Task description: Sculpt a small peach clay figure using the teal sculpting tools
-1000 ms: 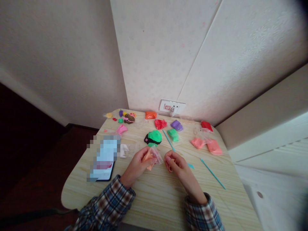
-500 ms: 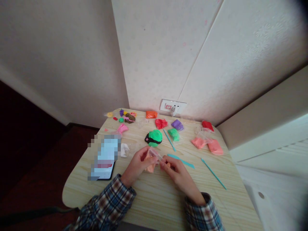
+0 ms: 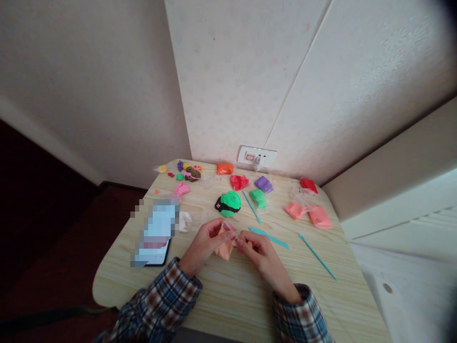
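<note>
Left grip [image 3: 204,242] closed around peach bag [image 3: 224,250]

Held bag [image 3: 229,226] clear, filling [image 3: 224,251] peach; sleeves [image 3: 176,290] blue-white plaid; flat tool [image 3: 269,237] turquoise.

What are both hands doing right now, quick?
Left hand: closed, holding the clear bag of peach clay.
Right hand: closed, pinching at the bag's edge.

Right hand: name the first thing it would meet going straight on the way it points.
Likely the bag of peach-coloured material, pinched in the left hand; the right hand seems to touch its edge, though depth there is unclear.
</note>
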Available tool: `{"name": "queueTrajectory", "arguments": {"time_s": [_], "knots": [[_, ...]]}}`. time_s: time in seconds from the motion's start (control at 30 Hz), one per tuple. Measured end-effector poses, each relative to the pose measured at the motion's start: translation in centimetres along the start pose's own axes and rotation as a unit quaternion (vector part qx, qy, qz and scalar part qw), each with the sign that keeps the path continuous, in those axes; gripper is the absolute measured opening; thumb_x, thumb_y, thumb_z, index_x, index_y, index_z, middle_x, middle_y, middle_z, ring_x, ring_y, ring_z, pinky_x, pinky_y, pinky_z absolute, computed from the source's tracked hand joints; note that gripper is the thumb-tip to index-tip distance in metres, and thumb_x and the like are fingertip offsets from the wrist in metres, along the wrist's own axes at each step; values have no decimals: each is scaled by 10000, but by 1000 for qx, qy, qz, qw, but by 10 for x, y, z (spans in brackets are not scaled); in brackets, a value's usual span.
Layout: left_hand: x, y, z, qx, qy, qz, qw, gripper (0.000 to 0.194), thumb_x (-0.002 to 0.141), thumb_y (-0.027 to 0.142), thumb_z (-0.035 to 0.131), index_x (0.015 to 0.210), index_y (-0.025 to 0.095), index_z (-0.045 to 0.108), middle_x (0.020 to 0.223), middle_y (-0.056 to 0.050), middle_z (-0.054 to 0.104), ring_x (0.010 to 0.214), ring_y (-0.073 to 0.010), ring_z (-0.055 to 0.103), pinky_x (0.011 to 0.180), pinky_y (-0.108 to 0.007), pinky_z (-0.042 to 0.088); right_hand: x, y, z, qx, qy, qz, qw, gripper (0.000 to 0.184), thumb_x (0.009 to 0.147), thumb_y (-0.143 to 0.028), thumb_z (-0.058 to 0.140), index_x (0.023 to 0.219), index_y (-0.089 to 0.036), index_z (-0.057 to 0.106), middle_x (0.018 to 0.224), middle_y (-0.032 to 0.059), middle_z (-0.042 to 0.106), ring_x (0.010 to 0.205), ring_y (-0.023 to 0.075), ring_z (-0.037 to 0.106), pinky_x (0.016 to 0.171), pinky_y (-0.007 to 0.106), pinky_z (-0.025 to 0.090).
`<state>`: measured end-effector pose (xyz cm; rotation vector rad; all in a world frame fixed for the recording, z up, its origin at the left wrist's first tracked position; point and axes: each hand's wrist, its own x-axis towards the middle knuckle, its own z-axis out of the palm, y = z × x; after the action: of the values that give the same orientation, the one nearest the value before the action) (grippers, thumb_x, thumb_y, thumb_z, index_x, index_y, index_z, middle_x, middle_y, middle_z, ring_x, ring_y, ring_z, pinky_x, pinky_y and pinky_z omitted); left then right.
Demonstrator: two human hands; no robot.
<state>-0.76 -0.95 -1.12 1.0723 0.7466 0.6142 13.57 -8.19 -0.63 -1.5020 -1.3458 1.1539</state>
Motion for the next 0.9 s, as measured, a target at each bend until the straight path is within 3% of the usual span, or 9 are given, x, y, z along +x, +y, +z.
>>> {"name": "queueTrajectory", "arguments": {"time_s": [0.3, 0.5, 0.73, 0.83, 0.9], "knots": [[-2, -1, -3, 54, -2, 18, 998, 288, 732, 395, 695, 659, 152, 559, 610, 25, 550, 599, -116, 502, 600, -226, 402, -2, 1, 4, 8, -34, 11, 999, 414, 881, -485, 447, 598, -186, 492, 532, -52, 360, 516, 95, 309, 494, 246, 215], [0, -3, 1, 87, -19, 67, 994, 296, 801, 451, 604, 763, 159, 583, 715, -8, 594, 701, -148, 563, 659, -247, 450, 2, 5, 4, 25, -7, 21, 999, 465, 856, -546, 452, 549, -200, 404, 537, -52, 319, 514, 98, 286, 483, 255, 198], [-5, 3, -2, 117, 63, 82, 988, 231, 796, 361, 614, 696, 173, 523, 579, 32, 557, 525, -107, 527, 502, -205, 400, 0, 5, 6, 47, -47, 19, 998, 507, 855, -604, 431, 559, -193, 451, 523, -50, 354, 509, 99, 317, 492, 252, 225], [-4, 5, -14, 130, 152, 106, 974, 234, 835, 385, 566, 733, 182, 512, 572, 34, 570, 457, -98, 496, 439, -201, 361, -2, 7, 7, 98, -31, 27, 994, 543, 888, -612, 343, 550, -198, 439, 513, -47, 344, 497, 102, 315, 501, 255, 251], [1, 9, -22, 181, 236, 156, 942, 193, 854, 362, 546, 796, 178, 550, 655, 13, 594, 577, -125, 560, 538, -219, 429, -2, 9, 6, 187, 4, 40, 982, 538, 901, -581, 346, 536, -193, 421, 575, -28, 391, 522, 101, 322, 520, 253, 277]]}}
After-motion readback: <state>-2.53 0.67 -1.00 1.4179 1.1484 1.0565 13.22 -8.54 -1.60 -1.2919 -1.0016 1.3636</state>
